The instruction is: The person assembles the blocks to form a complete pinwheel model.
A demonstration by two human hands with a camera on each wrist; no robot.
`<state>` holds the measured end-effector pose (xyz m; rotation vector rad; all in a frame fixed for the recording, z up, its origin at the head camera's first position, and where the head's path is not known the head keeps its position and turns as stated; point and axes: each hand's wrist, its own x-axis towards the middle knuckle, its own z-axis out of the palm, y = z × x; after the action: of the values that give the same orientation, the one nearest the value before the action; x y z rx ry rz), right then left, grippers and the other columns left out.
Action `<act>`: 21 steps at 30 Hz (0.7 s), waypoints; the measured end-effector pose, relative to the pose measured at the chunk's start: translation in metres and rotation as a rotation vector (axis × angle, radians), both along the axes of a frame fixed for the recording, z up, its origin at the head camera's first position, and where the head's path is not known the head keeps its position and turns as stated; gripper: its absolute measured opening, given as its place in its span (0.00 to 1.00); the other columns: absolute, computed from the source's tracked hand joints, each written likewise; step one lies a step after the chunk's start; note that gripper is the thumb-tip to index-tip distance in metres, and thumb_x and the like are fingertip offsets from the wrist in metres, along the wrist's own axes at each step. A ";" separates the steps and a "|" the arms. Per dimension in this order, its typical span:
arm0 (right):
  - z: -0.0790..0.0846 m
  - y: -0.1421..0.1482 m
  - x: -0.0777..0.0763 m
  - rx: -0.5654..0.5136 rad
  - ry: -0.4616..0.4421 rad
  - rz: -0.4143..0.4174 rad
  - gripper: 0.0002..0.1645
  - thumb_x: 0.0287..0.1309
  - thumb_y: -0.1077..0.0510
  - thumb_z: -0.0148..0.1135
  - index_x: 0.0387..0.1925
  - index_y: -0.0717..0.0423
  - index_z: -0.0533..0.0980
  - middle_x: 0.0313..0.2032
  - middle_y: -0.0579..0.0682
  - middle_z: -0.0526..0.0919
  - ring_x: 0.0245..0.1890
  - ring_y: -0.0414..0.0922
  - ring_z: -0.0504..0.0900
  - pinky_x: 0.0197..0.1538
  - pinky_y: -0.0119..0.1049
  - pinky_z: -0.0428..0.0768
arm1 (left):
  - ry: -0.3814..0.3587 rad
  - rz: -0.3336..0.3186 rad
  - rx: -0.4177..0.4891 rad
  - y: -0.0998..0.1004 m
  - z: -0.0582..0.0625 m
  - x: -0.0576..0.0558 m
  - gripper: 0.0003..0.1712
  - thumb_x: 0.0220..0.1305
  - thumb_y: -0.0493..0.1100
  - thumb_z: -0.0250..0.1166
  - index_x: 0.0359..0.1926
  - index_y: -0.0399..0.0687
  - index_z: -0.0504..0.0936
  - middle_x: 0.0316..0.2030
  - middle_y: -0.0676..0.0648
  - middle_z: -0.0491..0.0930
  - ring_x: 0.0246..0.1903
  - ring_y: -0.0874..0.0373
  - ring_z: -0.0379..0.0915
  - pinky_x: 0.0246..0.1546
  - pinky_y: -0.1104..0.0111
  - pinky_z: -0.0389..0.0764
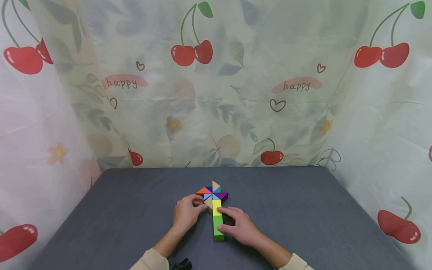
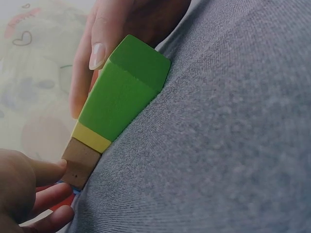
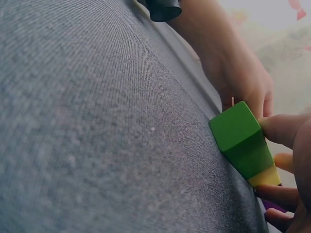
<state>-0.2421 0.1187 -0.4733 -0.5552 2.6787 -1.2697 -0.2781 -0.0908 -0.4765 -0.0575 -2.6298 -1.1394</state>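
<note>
On the table a pinwheel shape of triangular blocks joins a straight row of a yellow block and a green block. At the pinwheel's lower left, a plain wooden triangle is touched by the thumb of my left hand; that hand's other fingers lie beside the neighbouring triangles. My right hand rests its thumb on the green block and its index finger on the yellow one. Orange and purple triangles stick out left and right, and another wooden triangle points away at the top.
A dark grey cloth covers the table. Behind and at both sides hangs a curtain printed with cherries and flowers. A small black object shows near the front edge, beside the left sleeve.
</note>
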 end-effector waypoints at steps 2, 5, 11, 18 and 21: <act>0.000 0.000 0.000 -0.003 0.008 0.002 0.33 0.57 0.43 0.68 0.63 0.45 0.74 0.62 0.54 0.73 0.66 0.59 0.62 0.61 0.67 0.58 | -0.002 0.005 0.003 0.000 0.000 -0.001 0.14 0.53 0.48 0.75 0.40 0.50 0.86 0.29 0.57 0.84 0.32 0.61 0.80 0.39 0.58 0.77; -0.001 0.000 -0.001 -0.007 0.014 0.002 0.33 0.57 0.43 0.68 0.63 0.45 0.74 0.62 0.54 0.73 0.66 0.59 0.62 0.61 0.66 0.58 | 0.001 0.012 0.001 0.001 -0.001 -0.002 0.13 0.53 0.48 0.75 0.39 0.51 0.87 0.29 0.57 0.84 0.32 0.61 0.80 0.39 0.58 0.77; -0.002 0.000 -0.001 -0.007 0.003 -0.002 0.33 0.57 0.42 0.68 0.63 0.44 0.74 0.62 0.54 0.73 0.66 0.59 0.62 0.61 0.66 0.59 | 0.019 0.022 -0.020 0.001 -0.001 -0.003 0.11 0.54 0.48 0.75 0.37 0.51 0.87 0.27 0.58 0.84 0.30 0.61 0.79 0.37 0.59 0.77; -0.002 0.000 -0.001 -0.004 0.005 -0.008 0.33 0.56 0.42 0.69 0.63 0.43 0.74 0.62 0.56 0.72 0.66 0.59 0.62 0.61 0.66 0.59 | 0.024 0.014 -0.033 0.000 -0.001 -0.004 0.10 0.54 0.49 0.75 0.36 0.52 0.87 0.27 0.58 0.83 0.29 0.62 0.79 0.37 0.59 0.76; -0.002 0.000 0.000 -0.001 0.001 -0.012 0.33 0.56 0.42 0.69 0.63 0.43 0.74 0.62 0.55 0.72 0.66 0.59 0.62 0.61 0.66 0.59 | 0.026 0.015 -0.036 0.001 -0.001 -0.004 0.10 0.54 0.49 0.75 0.36 0.52 0.87 0.27 0.59 0.83 0.29 0.62 0.79 0.37 0.59 0.76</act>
<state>-0.2426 0.1186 -0.4756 -0.5410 2.6862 -1.2737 -0.2822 -0.0898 -0.4776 -0.0585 -2.6237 -1.0798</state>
